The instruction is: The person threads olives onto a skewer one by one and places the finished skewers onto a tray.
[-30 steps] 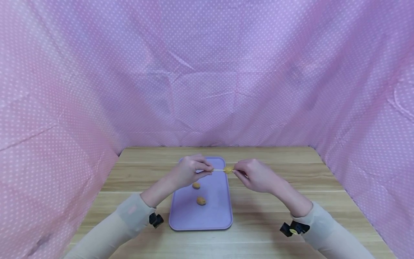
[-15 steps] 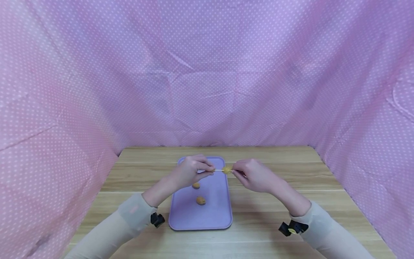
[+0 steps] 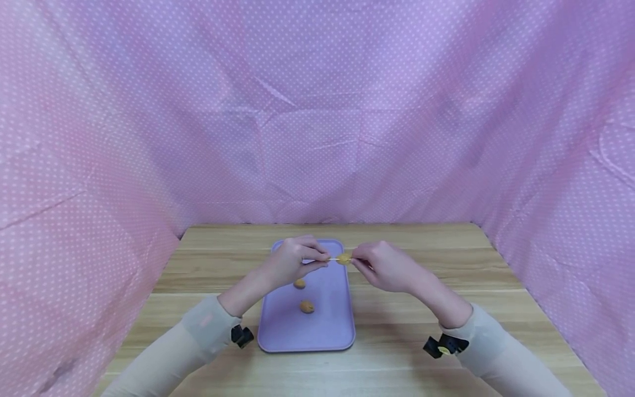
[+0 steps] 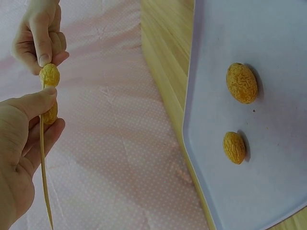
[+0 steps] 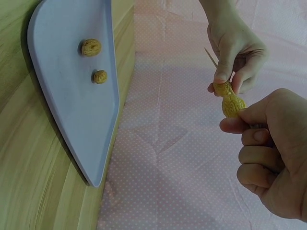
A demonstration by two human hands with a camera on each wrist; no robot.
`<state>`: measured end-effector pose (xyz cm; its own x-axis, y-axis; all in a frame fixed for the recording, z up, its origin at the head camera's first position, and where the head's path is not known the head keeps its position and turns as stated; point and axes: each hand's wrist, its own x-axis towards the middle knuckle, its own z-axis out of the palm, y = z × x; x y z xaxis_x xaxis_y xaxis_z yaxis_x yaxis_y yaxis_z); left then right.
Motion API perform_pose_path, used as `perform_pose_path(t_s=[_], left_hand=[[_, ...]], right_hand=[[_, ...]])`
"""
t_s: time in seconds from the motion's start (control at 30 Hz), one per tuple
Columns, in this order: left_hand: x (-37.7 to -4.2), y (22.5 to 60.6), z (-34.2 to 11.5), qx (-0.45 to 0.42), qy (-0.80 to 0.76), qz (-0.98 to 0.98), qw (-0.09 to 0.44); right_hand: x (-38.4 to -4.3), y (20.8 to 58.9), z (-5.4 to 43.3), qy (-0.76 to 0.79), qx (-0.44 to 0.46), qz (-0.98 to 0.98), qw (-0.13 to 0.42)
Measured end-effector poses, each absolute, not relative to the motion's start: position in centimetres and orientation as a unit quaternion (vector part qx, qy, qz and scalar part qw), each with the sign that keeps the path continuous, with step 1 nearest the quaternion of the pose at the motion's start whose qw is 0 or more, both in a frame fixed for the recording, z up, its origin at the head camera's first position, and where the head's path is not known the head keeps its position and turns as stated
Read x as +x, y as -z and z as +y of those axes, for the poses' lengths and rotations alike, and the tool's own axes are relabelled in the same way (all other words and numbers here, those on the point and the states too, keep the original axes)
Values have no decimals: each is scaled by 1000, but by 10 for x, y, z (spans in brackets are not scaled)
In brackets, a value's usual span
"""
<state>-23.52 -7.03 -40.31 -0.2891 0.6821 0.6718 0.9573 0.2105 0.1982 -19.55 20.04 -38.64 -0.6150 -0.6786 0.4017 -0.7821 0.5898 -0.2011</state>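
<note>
My left hand (image 3: 292, 259) pinches a wrinkled golden dried fruit (image 4: 50, 115) together with a thin wooden skewer (image 4: 45, 182). The skewer's pointed tail trails out behind that hand in the left wrist view. Opposite, my right hand (image 3: 389, 267) holds the end of a second dried fruit (image 5: 232, 105) between thumb and forefinger, its other fingers curled in. This second fruit sits on the skewer with only a short bit of stick between the two fruits. Both hands are raised over the far part of a lilac tray (image 3: 317, 339).
Two more dried fruits, one nearer (image 3: 307, 306) and one farther (image 3: 299, 283), lie apart on the tray. A wooden table (image 3: 421, 353) bears the tray, and pink dotted cloth (image 3: 317, 138) hangs around the table's back and sides.
My right hand has moved left with its dried fruit, toward my left hand. Less of the skewer now shows between the hands. The fruits on the tray stay put.
</note>
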Motion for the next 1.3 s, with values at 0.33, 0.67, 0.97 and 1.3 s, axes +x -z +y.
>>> perform_pose_path(t_s=[0.33, 0.67, 0.97, 1.3], left_hand=[[-232, 410, -69, -548, 304, -747, 222], [-230, 412, -61, -535, 284, -759, 238], [-214, 436, -81, -560, 181, -770, 247], [-218, 483, -96, -429, 188, -883, -24]], right_hand=[[-195, 392, 197, -186, 415, -881, 132], [-195, 393, 206, -193, 396, -891, 108], [-200, 391, 242, -195, 357, -907, 108], [-201, 386, 259, -178, 348, -913, 114]])
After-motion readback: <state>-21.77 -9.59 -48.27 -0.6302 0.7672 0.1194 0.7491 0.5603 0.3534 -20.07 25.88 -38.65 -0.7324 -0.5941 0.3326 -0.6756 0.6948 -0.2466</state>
